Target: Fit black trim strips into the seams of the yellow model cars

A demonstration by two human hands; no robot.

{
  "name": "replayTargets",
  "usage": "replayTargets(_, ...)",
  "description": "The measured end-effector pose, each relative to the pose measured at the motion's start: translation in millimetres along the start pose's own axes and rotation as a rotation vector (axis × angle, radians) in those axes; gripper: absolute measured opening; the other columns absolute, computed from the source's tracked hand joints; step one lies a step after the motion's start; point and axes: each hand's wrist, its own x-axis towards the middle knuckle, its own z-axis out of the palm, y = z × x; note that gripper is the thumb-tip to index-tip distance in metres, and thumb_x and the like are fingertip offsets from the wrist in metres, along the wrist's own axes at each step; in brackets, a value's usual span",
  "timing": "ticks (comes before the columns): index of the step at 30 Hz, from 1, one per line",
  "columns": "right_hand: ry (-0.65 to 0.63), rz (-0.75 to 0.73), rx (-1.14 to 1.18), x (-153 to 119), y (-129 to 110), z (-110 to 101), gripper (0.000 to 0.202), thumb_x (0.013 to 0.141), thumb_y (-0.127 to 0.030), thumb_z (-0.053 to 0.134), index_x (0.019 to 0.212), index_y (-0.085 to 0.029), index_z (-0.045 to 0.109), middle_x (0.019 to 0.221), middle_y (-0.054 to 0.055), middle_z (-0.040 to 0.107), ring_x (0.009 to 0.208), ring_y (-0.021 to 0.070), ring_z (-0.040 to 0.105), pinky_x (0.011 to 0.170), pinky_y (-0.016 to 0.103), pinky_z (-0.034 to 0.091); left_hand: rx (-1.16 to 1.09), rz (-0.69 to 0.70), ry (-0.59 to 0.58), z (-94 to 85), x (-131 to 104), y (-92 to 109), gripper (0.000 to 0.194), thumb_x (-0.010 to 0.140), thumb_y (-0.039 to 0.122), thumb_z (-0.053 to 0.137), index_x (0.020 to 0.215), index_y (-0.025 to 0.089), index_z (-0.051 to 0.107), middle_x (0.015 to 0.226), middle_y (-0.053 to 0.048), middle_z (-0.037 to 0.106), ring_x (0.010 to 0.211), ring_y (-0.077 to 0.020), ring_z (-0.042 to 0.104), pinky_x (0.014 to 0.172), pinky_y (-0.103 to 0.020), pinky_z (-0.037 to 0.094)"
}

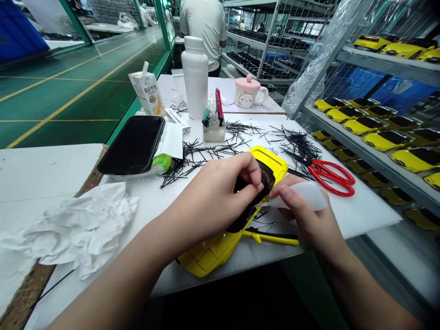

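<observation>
A yellow model car body (209, 255) with dark windows lies on the white work surface, one yellow-and-black side part (271, 238) sticking out beside it. Over the car's roof and windows is my left hand (228, 188), thumb and fingertips pinched together; what they hold, if anything, is too small to make out. My right hand (309, 215) is closed on a translucent white squeeze bottle (305, 196), whose thin tip points left at the car's window edge, near my left fingertips. Many thin black strips (302, 145) are scattered behind the car.
Red-handled scissors (335, 178) lie at the right. Behind stand a small holder (213, 133), a white bottle (195, 78), a pink-lidded mug (247, 94) and a drink carton (147, 94). A phone (132, 144) and crumpled cloth (82, 224) are left. Racks hold yellow cars (388, 140). A person (204, 27) stands beyond.
</observation>
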Motion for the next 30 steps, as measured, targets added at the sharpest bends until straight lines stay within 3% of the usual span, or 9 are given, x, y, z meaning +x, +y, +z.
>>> replayTargets(7, -0.038, -0.061, -0.016, 4.5, 6.1, -3.3, 0.036, 0.090, -0.051, 0.060, 0.072, -0.020, 0.067, 0.061, -0.001, 0.055, 0.050, 0.0092, 0.047, 0.042, 0.017, 0.036, -0.005, 0.005, -0.004, -0.4, -0.1, -0.2, 0.014, 0.082, 0.009, 0.056, 0.077, 0.022, 0.058, 0.081, 0.007, 0.069, 0.075, -0.0131, 0.064, 0.065, -0.024, 0.041)
replayTargets(19, -0.034, -0.031, 0.030, 4.9, 8.4, -2.6, 0.035, 0.088, -0.051, 0.063, 0.073, -0.019, 0.066, 0.061, -0.002, 0.054, 0.049, 0.0079, 0.045, 0.042, 0.017, 0.034, -0.009, 0.007, -0.019, -0.9, -1.5, -1.7, 0.012, 0.083, 0.009, 0.057, 0.078, 0.021, 0.057, 0.081, 0.007, 0.067, 0.076, -0.0113, 0.062, 0.066, -0.023, 0.041)
replayTargets(23, 0.049, -0.079, 0.125, 7.2, 10.9, -5.5, 0.031, 0.086, -0.048, 0.066, 0.073, -0.021, 0.068, 0.068, 0.000, 0.060, 0.060, 0.0113, 0.054, 0.049, 0.018, 0.041, -0.027, -0.011, -0.041, -2.7, -1.1, -0.7, 0.010, 0.085, 0.011, 0.058, 0.080, 0.020, 0.058, 0.082, 0.007, 0.068, 0.079, -0.0118, 0.063, 0.068, -0.024, 0.043)
replayTargets(27, 0.171, -0.109, 0.283, 8.0, 4.4, -26.1, 0.025, 0.081, -0.046, 0.070, 0.070, -0.023, 0.071, 0.071, 0.002, 0.062, 0.070, 0.0146, 0.059, 0.060, 0.022, 0.048, -0.059, -0.031, -0.051, -5.0, 0.2, 0.5, 0.012, 0.085, 0.010, 0.059, 0.079, 0.020, 0.058, 0.083, 0.007, 0.068, 0.083, -0.0110, 0.064, 0.073, -0.023, 0.045)
replayTargets(30, 0.240, -0.089, 0.267, 17.1, 5.5, -60.3, 0.019, 0.078, -0.041, 0.074, 0.085, -0.024, 0.076, 0.072, 0.002, 0.066, 0.067, 0.0136, 0.061, 0.061, 0.024, 0.049, -0.074, -0.044, -0.061, -7.1, 1.6, 0.7, 0.012, 0.085, 0.009, 0.060, 0.079, 0.020, 0.058, 0.085, 0.007, 0.068, 0.086, -0.0099, 0.065, 0.075, -0.021, 0.046)
